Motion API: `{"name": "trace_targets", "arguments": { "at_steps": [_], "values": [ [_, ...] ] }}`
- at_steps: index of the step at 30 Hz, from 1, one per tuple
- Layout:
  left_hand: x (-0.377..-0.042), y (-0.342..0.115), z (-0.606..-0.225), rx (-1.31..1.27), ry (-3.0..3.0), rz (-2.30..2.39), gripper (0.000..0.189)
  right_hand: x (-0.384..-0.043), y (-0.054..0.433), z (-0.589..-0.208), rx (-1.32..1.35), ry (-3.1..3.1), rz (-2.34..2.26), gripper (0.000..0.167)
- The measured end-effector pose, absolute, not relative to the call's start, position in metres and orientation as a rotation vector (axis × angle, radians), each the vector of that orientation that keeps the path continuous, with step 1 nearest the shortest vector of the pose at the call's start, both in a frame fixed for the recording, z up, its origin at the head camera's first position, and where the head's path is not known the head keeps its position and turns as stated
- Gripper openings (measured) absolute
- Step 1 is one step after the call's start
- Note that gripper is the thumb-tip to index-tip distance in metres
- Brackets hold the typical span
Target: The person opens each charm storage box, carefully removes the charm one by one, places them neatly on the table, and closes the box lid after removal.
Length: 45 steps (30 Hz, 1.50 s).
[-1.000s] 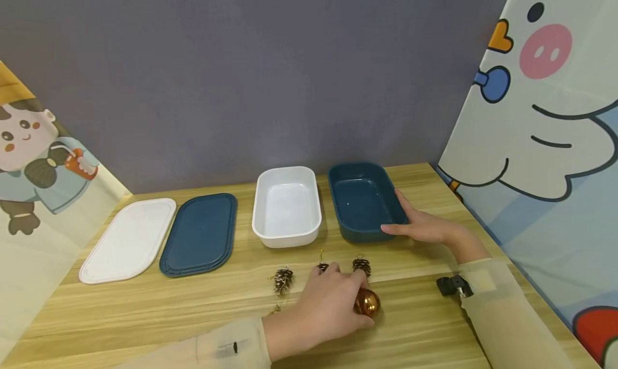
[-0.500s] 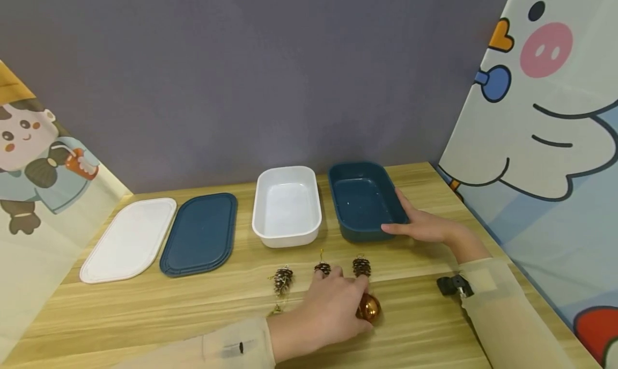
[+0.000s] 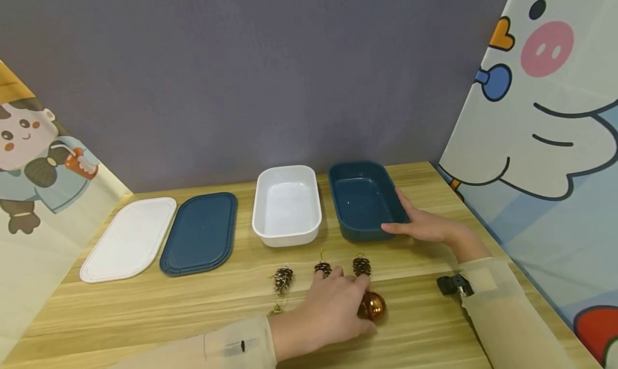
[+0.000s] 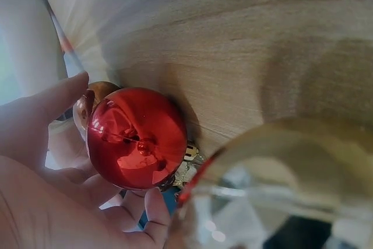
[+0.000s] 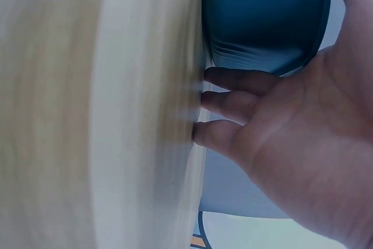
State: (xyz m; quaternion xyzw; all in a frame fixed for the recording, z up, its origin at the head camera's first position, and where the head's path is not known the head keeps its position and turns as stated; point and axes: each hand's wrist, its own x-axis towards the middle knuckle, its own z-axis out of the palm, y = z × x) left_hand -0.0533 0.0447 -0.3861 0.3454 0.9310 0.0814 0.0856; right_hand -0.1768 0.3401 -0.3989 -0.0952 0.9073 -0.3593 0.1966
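Observation:
My left hand [image 3: 333, 310] is low over the table, its fingers around a shiny red bauble [image 4: 140, 138]; the head view hides that bauble under the hand. A copper bauble [image 3: 374, 306] lies just beyond the thumb. Near the fingertips are two pinecone ornaments, a middle pinecone [image 3: 323, 268] and a right pinecone [image 3: 361, 265]. A third, left pinecone [image 3: 282, 279] lies apart. My right hand [image 3: 427, 226] rests against the near right corner of a dark blue container [image 3: 369, 234], thumb at the front, fingers fairly straight along the side.
A white container [image 3: 287, 240] stands left of the blue one. Farther left lie a dark blue lid [image 3: 200, 234] and a white lid [image 3: 129, 239]. A gold bauble [image 4: 285, 173] fills the lower right of the left wrist view. A grey wall [image 3: 232, 90] closes the back.
The copper bauble has shifted a little to the right, clear of the left fingertips. My left hand has edged slightly right. The right hand and both containers stay put.

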Motion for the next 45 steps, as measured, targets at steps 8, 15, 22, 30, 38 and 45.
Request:
{"name": "trace_targets", "arguments": {
  "at_steps": [8,15,22,30,38,45],
  "values": [
    [-0.0555,0.0468,-0.3830,1.052,2.759,0.211,0.056,-0.1766,0.3412,-0.3980,-0.270,2.539,-1.014,0.122],
    [-0.0550,0.0485,-0.3796,1.029,2.741,0.162,0.073,-0.1758,0.3419,-0.3971,-0.273,2.541,-1.013,0.122],
    [-0.0535,0.0497,-0.3807,1.019,2.775,0.160,0.066,-0.1761,0.3422,-0.3973,-0.264,2.539,-1.004,0.122],
    [-0.0558,0.0511,-0.3820,1.039,2.781,0.153,0.061,-0.1765,0.3420,-0.3972,-0.252,2.543,-0.992,0.122],
    [-0.0556,0.0510,-0.3811,1.060,2.778,0.138,0.059,-0.1764,0.3413,-0.3972,-0.255,2.542,-0.993,0.122],
    [-0.0557,0.0497,-0.3775,1.051,2.757,0.120,0.062,-0.1761,0.3403,-0.3964,-0.253,2.538,-0.987,0.122]
  ]
}}
